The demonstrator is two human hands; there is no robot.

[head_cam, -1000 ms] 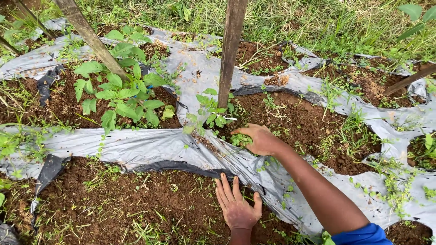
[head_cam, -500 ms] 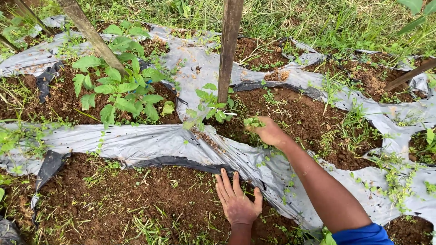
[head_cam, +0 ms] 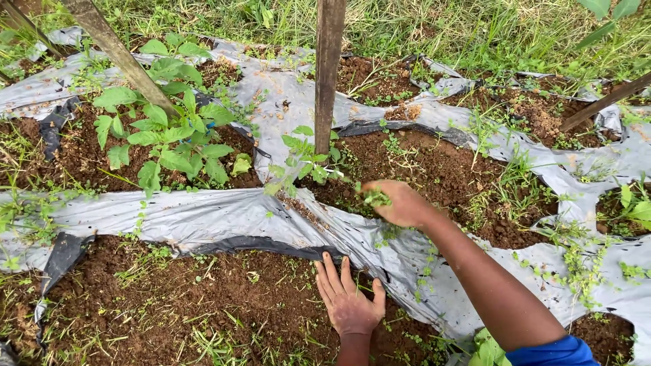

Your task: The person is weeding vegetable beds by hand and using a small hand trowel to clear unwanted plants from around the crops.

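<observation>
Two hands work: the left hand (head_cam: 347, 303) lies flat, fingers spread, on soil (head_cam: 203, 305); the right hand (head_cam: 400, 202) grips small green weeds (head_cam: 374, 197) beside the plastic mulch sheet (head_cam: 203, 217).

Plastic sheet (head_cam: 203, 220) lies between two soil beds (stake (head_cam: 329, 74) behind, seedling (head_cam: 303, 159) at its foot).
</observation>
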